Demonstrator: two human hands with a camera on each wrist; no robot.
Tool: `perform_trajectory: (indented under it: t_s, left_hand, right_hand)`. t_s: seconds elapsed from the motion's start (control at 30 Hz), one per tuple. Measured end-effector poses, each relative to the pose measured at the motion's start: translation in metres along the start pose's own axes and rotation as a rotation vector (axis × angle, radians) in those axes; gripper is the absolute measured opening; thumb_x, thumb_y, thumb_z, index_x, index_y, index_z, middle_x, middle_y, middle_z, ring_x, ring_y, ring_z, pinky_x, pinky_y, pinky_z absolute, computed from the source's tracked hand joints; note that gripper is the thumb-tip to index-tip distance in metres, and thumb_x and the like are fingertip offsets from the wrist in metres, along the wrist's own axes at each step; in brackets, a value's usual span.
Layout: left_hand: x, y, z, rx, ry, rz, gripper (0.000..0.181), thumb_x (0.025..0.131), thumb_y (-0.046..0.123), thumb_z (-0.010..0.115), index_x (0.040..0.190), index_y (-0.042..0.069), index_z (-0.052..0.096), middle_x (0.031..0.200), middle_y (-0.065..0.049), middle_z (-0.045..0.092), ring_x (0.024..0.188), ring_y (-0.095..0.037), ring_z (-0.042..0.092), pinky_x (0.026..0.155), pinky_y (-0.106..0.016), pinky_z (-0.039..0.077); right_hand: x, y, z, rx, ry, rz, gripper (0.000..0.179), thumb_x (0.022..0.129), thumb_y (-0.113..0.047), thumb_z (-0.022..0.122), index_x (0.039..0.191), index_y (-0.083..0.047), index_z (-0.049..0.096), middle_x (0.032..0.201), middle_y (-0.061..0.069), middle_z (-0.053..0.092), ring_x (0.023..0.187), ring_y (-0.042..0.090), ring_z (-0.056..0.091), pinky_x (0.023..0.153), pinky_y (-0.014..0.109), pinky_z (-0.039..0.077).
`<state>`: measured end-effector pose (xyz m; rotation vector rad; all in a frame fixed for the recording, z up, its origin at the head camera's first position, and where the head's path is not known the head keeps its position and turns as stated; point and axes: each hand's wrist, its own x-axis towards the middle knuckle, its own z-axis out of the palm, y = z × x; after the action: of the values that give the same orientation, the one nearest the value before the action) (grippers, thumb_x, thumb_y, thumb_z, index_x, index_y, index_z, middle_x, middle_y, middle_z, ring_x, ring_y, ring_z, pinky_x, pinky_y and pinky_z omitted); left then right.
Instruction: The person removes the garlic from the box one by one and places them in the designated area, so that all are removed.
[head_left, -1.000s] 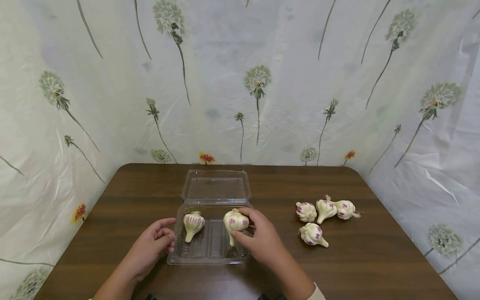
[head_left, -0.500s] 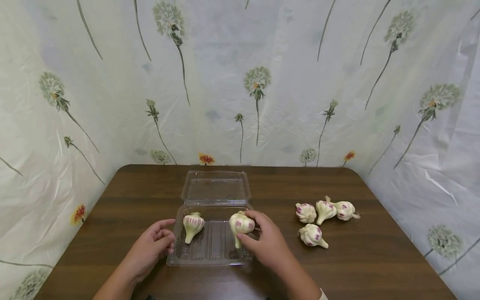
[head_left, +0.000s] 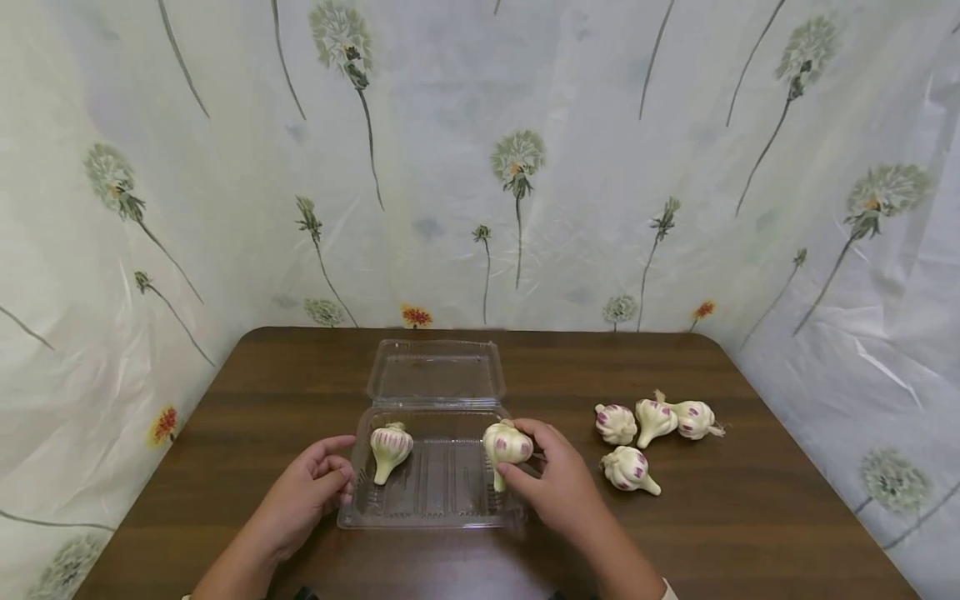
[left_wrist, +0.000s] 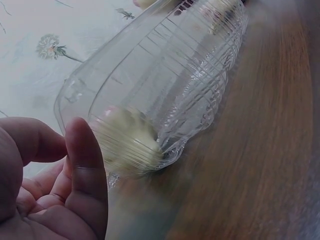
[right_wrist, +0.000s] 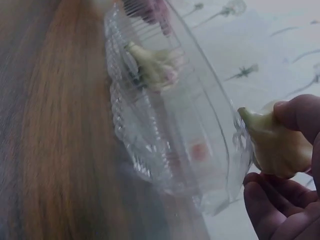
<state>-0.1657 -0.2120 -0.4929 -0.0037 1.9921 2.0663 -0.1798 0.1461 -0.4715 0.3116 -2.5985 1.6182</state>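
A clear plastic clamshell container (head_left: 420,522) lies opened on the table, its lid (head_left: 438,375) folded back. My left hand (head_left: 311,487) pinches the container's left rim between thumb and fingers. Inside, at the left, lies one garlic bulb (head_left: 391,450), stem pointing toward me; the left wrist view shows this garlic bulb (left_wrist: 127,140) through the plastic wall. My right hand (head_left: 558,475) grips a second garlic bulb (head_left: 507,443) above the container's right edge. In the right wrist view, thumb and fingers hold that garlic bulb (right_wrist: 280,145) beside the rim, outside the container wall.
Several more garlic bulbs (head_left: 630,470) lie grouped on the brown wooden table (head_left: 712,533) to the right. A pale curtain with dandelion prints (head_left: 450,167) stands behind the table and along both sides.
My right hand has carried its garlic bulb rightward, from over the container's right half to its right edge. The left hand, the container and the other bulbs stay in place.
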Motion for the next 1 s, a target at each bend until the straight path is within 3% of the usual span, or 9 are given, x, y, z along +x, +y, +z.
perform_trajectory:
  t_s: [0.63,1.0]
  left_hand:
    - [0.000,0.000,0.002,-0.004,-0.001,-0.006,0.055,0.106,0.002,0.054,0.156,0.001,0.034,0.103,-0.005,0.057,0.087,-0.014,0.059,0.075,-0.024,0.058]
    - [0.000,0.001,0.003,-0.009,0.012,-0.005,0.054,0.105,0.002,0.054,0.156,0.001,0.034,0.103,-0.005,0.057,0.086,-0.014,0.059,0.075,-0.024,0.058]
  right_hand:
    - [-0.009,0.013,-0.015,0.015,0.034,0.030,0.055,0.088,-0.012,0.085,0.137,-0.006,0.062,0.134,0.012,0.063,0.124,0.026,0.062,0.103,0.031,0.056]
    - [-0.014,0.017,-0.023,-0.068,0.076,-0.008,0.057,0.086,-0.011,0.086,0.137,-0.004,0.062,0.132,0.012,0.064,0.122,0.027,0.063,0.102,0.036,0.057]
